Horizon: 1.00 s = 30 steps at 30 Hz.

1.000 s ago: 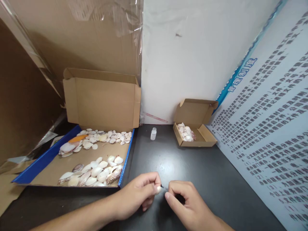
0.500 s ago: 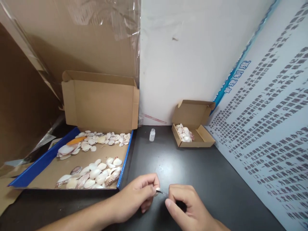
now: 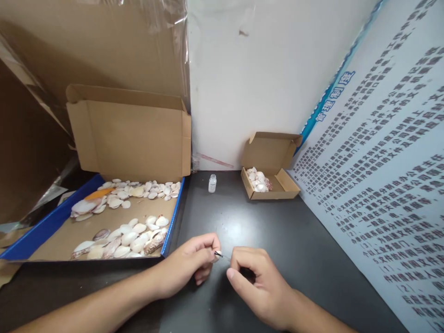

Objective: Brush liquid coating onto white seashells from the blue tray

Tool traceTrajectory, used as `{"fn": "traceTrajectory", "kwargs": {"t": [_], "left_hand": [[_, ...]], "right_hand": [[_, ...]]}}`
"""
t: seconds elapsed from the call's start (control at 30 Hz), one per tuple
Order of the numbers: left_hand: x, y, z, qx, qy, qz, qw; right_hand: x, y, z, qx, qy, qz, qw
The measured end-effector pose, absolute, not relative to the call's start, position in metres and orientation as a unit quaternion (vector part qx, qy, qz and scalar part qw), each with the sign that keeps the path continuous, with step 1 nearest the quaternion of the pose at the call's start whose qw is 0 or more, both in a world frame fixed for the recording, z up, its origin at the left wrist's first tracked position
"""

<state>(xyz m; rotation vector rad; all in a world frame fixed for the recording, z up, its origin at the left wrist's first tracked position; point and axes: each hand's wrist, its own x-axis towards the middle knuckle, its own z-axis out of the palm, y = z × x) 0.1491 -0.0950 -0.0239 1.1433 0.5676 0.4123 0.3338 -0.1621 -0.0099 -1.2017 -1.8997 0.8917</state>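
My left hand (image 3: 194,262) is closed, pinching a small whitish shell (image 3: 218,255) between thumb and fingers, so most of it is hidden. My right hand (image 3: 258,282) curls around a thin brush (image 3: 225,257), its handle covered by the fingers. The brush's dark tip points left and meets the shell, or lies right in front of it. Both hands are just above the black table (image 3: 277,231). Beyond them stands a small clear glass bottle (image 3: 212,186) with no cap on it.
To the left, an open blue-edged cardboard box (image 3: 175,212) holds many shells (image 3: 129,238) in two groups. A smaller open cardboard box (image 3: 274,196) with shells (image 3: 257,180) stands at the back right. A white wall (image 3: 222,101) and a printed board (image 3: 374,185) bound the table.
The whole view has shifted, so everything appears slightly higher and further left. The hands keep their hold on the shell and brush, with little change between them.
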Motion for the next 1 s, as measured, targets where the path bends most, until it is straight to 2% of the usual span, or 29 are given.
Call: {"fn": "traceTrajectory", "kwargs": {"t": [0.17, 0.37, 0.57, 0.77, 1.0], "left_hand": [[0.1494, -0.0929, -0.0238, 0.491, 0.270, 0.192, 0.806], [0.1506, -0.0926, -0.0230, 0.454, 0.273, 0.215, 0.821], [0.1509, -0.0925, -0.0208, 0.456, 0.278, 0.210, 0.819], [0.1486, -0.0928, -0.0206, 0.438, 0.263, 0.211, 0.834], [0.1456, -0.0930, -0.0210, 0.429, 0.226, 0.222, 0.846]], "right_hand": [[0.3341, -0.1602, -0.0148, -0.525, -0.705, 0.351, 0.322], [0.3339, -0.1623, -0.0115, -0.453, -0.724, 0.363, 0.374], [0.3312, -0.1617, -0.0134, -0.498, -0.706, 0.377, 0.333], [0.3309, -0.1663, -0.0086, -0.455, -0.724, 0.371, 0.362], [0.3306, -0.1682, -0.0070, -0.449, -0.731, 0.373, 0.353]]}}
